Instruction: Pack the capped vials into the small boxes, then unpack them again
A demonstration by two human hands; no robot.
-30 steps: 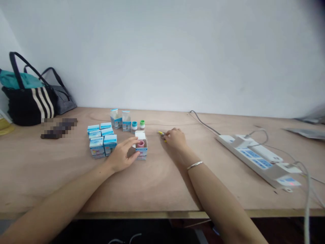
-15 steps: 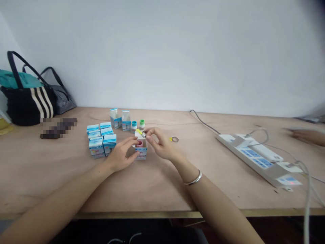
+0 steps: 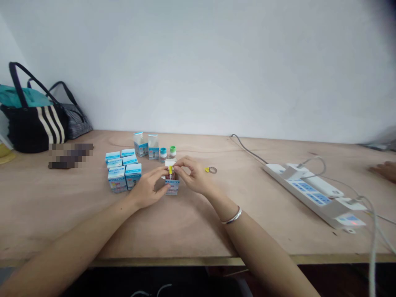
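Note:
A small white and blue carton [image 3: 172, 187] stands open on the wooden table [image 3: 192, 222]. My left hand [image 3: 147, 189] grips its left side. My right hand [image 3: 194, 176] pinches a small yellow item [image 3: 170, 170] above the carton's open top. A second yellow piece with a metal ring [image 3: 211, 169] lies just right of my right hand. Several closed matching cartons [image 3: 122, 173] sit in a block to the left. Behind stand two tall cartons [image 3: 147, 145] and two little bottles, one with a blue cap [image 3: 163, 153] and one with a green cap [image 3: 173, 151].
Striped and grey bags [image 3: 37, 117] rest at the far left by the wall. A white power strip [image 3: 315, 192] with cables lies on the right. Another person's hand [image 3: 383, 170] shows at the right edge.
My right hand picked up the small yellow item from the table on the right and carried it left, over the open carton. My left hand stayed on the carton.

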